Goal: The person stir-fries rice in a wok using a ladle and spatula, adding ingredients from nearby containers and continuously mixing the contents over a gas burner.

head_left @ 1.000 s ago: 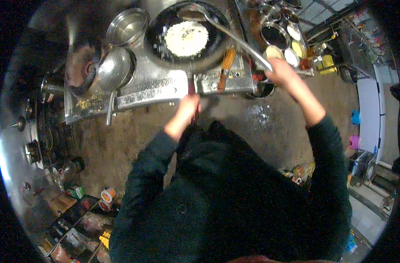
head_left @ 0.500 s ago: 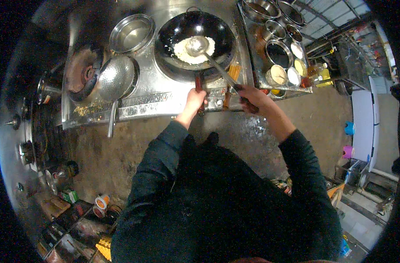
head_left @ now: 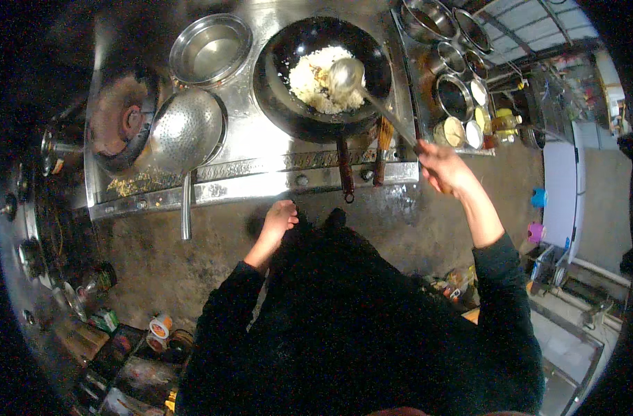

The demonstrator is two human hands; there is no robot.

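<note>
A black wok (head_left: 275,104) sits on the steel stove, with what looks like white rice (head_left: 309,80) heaped inside. My right hand (head_left: 443,168) grips the handle end of a metal ladle (head_left: 346,73), whose bowl rests at the rice's right side. Off the stove's front edge, my left hand (head_left: 280,216) hangs with curled fingers and nothing visible in it. The wok's handle (head_left: 344,163) points toward me, held by neither hand. Beside that handle lies a bamboo brush (head_left: 384,142).
A perforated strainer (head_left: 186,132) lies left of the wok, its handle over the edge. Behind it stands a steel pot (head_left: 211,50); a rusty burner (head_left: 126,119) is further left. Seasoning bowls (head_left: 454,130) and a bottle (head_left: 505,122) crowd the right counter.
My left hand has let go of the wok handle and drawn back left and nearer. My right hand has moved right with the ladle. The rice is turned over and more heaped.
</note>
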